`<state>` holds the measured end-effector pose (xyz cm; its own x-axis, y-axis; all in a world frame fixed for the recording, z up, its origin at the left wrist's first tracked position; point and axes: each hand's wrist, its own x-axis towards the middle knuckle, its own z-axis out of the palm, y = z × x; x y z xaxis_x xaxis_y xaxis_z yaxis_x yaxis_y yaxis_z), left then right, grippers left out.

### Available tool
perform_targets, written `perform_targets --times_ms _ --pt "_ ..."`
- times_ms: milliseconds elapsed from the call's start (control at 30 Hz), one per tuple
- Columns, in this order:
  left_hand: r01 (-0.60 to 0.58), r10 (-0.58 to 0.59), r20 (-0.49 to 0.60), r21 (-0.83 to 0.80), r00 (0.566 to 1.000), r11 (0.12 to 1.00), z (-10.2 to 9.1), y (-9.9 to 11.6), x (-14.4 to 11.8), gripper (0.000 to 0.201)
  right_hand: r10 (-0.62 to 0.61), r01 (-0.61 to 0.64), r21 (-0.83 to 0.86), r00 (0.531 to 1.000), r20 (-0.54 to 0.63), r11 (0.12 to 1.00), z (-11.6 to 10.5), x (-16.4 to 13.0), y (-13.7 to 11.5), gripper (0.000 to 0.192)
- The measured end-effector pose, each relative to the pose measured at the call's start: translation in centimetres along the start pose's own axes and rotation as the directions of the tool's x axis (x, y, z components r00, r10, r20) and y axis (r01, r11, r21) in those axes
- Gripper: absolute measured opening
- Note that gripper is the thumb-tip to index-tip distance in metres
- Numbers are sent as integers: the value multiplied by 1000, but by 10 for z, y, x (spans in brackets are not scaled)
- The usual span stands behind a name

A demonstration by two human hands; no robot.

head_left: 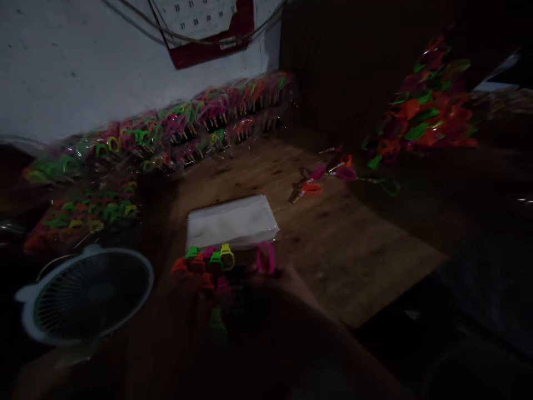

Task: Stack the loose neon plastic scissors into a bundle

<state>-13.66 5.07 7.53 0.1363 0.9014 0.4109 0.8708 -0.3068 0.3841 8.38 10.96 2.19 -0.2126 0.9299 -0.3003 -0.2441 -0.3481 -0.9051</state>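
Observation:
The light is very dim. My right hand [287, 280] is closed around the lower part of an upright pink toy watch [265, 258], whose strap forms a loop. Deep in shadow, my left hand [187, 286] is around the side of a bunch of toy watches [215, 260] in green, orange, pink and yellow; its fingers show only faintly. Between the hands lies a dark patch that I cannot make out. Just beyond the bunch, a stack of clear plastic bags [231, 222] lies on the wooden table [353, 244].
Several loose watches, one orange [311, 188], lie on the table. A colourful heap [428, 122] rises at the back right. Plastic-wrapped bundles [200, 114] line the wall below a calendar [200, 22]. A round white-rimmed fan [89, 294] stands at the left.

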Motion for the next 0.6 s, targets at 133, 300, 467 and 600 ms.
perform_targets --times_ms 133,300,467,600 --pt "-13 13 5 10 1000 1000 1 2 2 38 14 -21 118 998 62 993 41 -21 40 31" --pt "-13 13 10 18 1000 1000 3 2 3 38 -101 101 -16 995 5 995 54 -10 39 22" --pt "-12 11 39 32 999 999 0 4 4 39 -166 162 -246 986 3 956 57 -4 38 17" --pt "-44 42 86 27 995 999 -5 11 6 41 -121 104 -233 991 -60 967 53 -3 43 15"
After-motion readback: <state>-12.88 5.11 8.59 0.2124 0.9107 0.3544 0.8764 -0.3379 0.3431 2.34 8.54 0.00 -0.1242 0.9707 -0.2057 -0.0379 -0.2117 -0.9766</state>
